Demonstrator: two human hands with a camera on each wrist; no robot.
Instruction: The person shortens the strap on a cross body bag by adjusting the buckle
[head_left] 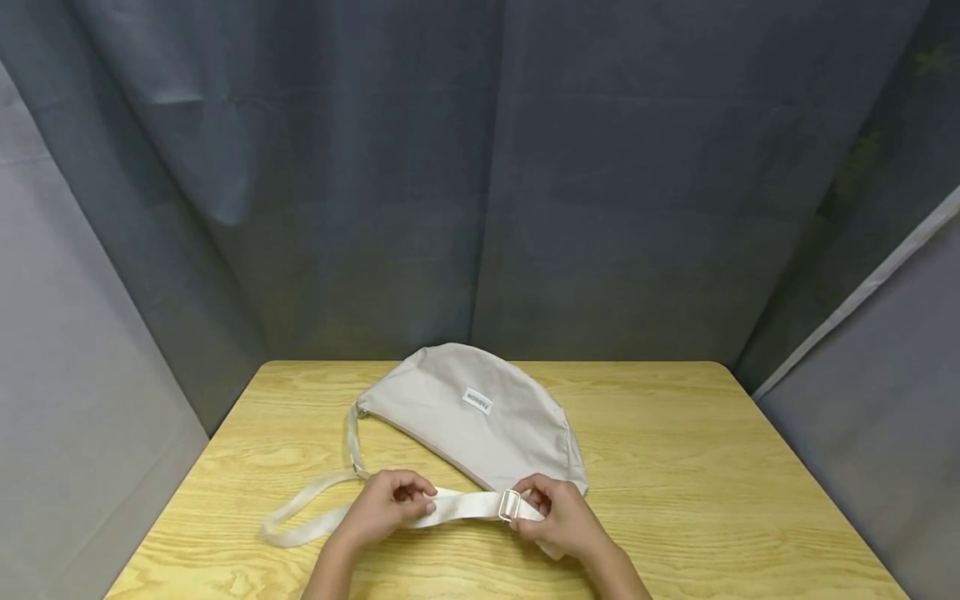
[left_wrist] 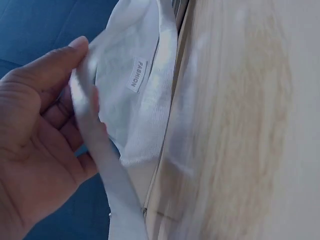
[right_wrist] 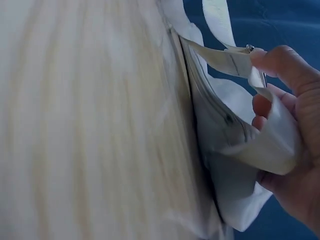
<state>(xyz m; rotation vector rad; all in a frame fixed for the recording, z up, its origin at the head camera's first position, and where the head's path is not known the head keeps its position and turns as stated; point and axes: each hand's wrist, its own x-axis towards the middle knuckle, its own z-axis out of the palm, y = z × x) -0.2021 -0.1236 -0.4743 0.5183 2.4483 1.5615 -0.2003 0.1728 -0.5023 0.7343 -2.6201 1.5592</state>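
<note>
A pale half-moon shoulder bag [head_left: 457, 392] lies on the table, its small FASHION label [head_left: 477, 401] upside down in the head view. Its light webbing strap [head_left: 303, 500] loops out on the left and runs across in front of the bag. My left hand [head_left: 386, 504] pinches the strap between thumb and fingers; the left wrist view shows the strap [left_wrist: 102, 150] hanging down past the palm. At the bag's front right corner, my right hand [head_left: 558, 517] pinches the strap at its metal slider buckle [head_left: 509, 505]. A strap loop [right_wrist: 272, 145] curves over the right palm.
The wood-grain table [head_left: 675, 467] extends to both sides of the bag. Dark curtains [head_left: 375, 183] hang behind it, and grey panels [head_left: 75, 375] stand at the left and right.
</note>
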